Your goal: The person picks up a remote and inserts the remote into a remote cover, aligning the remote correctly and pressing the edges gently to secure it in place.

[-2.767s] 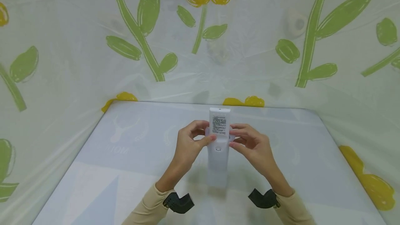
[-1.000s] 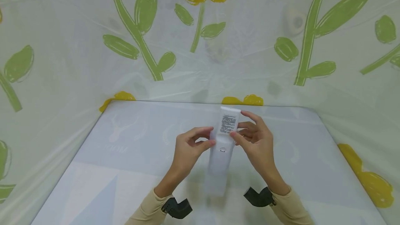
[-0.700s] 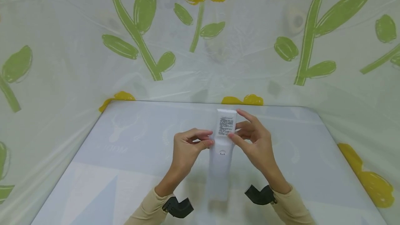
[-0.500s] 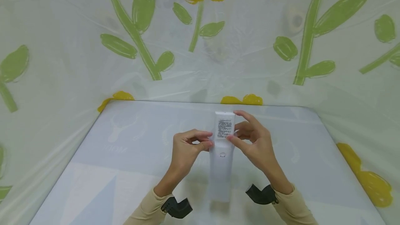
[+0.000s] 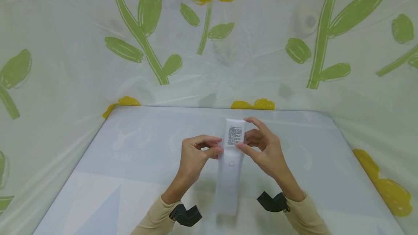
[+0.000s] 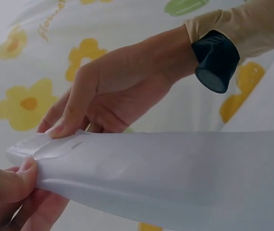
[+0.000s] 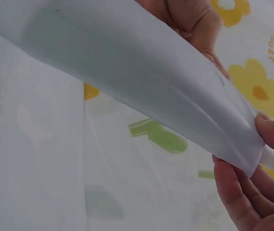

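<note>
A flat white remote control (image 5: pixel 234 135), its printed label facing up, sits partly inside a long translucent white plastic sleeve (image 5: pixel 228 198). My left hand (image 5: pixel 196 155) pinches the sleeve's left edge near its mouth, between thumb and fingers. On the other side, my right hand (image 5: pixel 267 153) grips the remote control through its thumb near the label and fingers behind, with the index fingertip at its top corner. The right wrist view shows the sleeve (image 7: pixel 127 57) stretching away, wider than the remote control and loose at the lower part.
A pale table (image 5: pixel 156 144) with faint printed marks lies under both hands. Behind its far edge hangs a white curtain (image 5: pixel 254 71) with green leaves and yellow flowers. Each wrist carries a black camera mount, one of them the left mount (image 5: pixel 186 216).
The right hand has moved from the sleeve's edge onto the remote control. Lately the remote control and sleeve have shifted toward me and come upright from a slight tilt. The left hand stays nearly still.
</note>
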Tool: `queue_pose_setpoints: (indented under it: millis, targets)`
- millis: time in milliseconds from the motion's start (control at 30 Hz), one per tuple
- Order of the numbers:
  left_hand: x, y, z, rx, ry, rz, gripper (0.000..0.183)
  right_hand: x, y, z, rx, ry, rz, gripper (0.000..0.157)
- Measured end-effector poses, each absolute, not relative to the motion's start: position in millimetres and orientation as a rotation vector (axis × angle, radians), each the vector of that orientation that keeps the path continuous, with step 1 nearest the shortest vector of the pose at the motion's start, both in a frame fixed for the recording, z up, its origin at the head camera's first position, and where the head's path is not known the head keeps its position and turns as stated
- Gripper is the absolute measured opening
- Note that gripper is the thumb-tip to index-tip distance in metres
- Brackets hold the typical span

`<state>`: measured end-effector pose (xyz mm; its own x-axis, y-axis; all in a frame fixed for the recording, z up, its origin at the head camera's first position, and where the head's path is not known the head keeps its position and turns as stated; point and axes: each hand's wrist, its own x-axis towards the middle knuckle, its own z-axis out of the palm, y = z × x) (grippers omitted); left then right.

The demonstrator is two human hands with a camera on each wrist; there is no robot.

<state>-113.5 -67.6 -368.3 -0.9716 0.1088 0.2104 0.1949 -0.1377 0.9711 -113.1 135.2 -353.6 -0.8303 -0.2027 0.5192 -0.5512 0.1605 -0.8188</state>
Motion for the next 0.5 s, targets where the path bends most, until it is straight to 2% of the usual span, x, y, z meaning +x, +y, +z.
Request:
queue_pose_setpoints:
  millis: [133, 267, 367, 500]
  targets:
    - [-115.4, -67.4, -366.5, -0.429, -2.111, -2.238, 0.021, -113.4, 133.4, -355.5, 0.648, -2.156, 1.700, 0.065]
    - [-114.0, -66.2, -366.5, -0.468, -2.239, -2.125, 0.031, -109.0, 132.2, -357.7, 0.607, -2.182, 1.698, 0.055]
    - [-113.5, -66.0, -365.4, -0.425, -2.250, -2.065, 0.035, -107.0, 133.8, -358.9, 0.712, -2.157, 1.730, 0.047]
    - [-114.6, -68.9, -361.4, -0.395, -2.180, -2.097, 0.031, -106.2, 140.4, -359.2, 0.852, -2.122, 1.799, 0.041]
